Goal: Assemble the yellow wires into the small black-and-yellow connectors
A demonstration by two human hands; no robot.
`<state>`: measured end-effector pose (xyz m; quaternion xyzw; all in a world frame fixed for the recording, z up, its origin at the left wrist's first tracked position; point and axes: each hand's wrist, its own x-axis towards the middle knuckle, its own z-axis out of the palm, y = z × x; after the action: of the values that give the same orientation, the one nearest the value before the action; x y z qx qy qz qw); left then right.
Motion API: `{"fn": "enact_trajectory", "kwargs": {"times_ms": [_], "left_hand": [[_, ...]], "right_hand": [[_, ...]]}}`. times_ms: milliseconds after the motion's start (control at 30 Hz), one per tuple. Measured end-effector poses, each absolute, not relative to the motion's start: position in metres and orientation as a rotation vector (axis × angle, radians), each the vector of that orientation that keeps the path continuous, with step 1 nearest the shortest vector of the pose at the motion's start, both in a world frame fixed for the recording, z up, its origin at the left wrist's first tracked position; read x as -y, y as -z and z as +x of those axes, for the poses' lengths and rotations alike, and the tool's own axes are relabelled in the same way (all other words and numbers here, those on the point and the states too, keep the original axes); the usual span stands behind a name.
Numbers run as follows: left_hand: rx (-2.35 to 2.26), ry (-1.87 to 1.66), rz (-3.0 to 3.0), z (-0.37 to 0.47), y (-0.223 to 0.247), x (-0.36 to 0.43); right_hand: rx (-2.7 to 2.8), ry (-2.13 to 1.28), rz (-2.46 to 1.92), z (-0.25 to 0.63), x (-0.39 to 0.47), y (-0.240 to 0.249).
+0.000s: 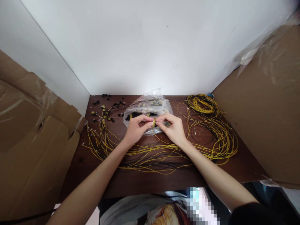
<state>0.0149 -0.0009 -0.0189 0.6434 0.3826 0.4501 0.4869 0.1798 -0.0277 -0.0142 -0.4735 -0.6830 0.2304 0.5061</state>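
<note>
My left hand (138, 126) and my right hand (172, 126) meet near the middle of the table. Between their fingertips they pinch a small yellow piece (153, 122), perhaps a connector, though its exact kind is too small to make out. A thin yellow wire (157, 136) runs down from it toward the long bundle of yellow and black wires (150, 150) below my hands. Right behind my fingers lies a clear plastic bag (161, 107) with many black and yellow small parts in it. Both hands are closed in a pinch.
Loose black and yellow parts (108, 115) lie scattered at the back left. A coil of yellow wire (201, 104) sits at the back right, with more looped wire in front. Cardboard sheets (30, 134) stand on both sides; a white wall (150, 47) rises behind.
</note>
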Motion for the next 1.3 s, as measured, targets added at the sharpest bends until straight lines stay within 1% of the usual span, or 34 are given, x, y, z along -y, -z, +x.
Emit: {"fn": "enact_trajectory", "kwargs": {"times_ms": [833, 1300], "left_hand": [[-0.907, -1.099, 1.638, 0.0148, 0.0186, 0.001], [-0.888, -1.133, 1.838, 0.0126, 0.0229, -0.0008]], "right_hand": [[1.657, -0.584, -1.143, 0.1811, 0.0273, 0.0148], [1.614, -0.616, -1.166, 0.1809, 0.0266, 0.0175]]}}
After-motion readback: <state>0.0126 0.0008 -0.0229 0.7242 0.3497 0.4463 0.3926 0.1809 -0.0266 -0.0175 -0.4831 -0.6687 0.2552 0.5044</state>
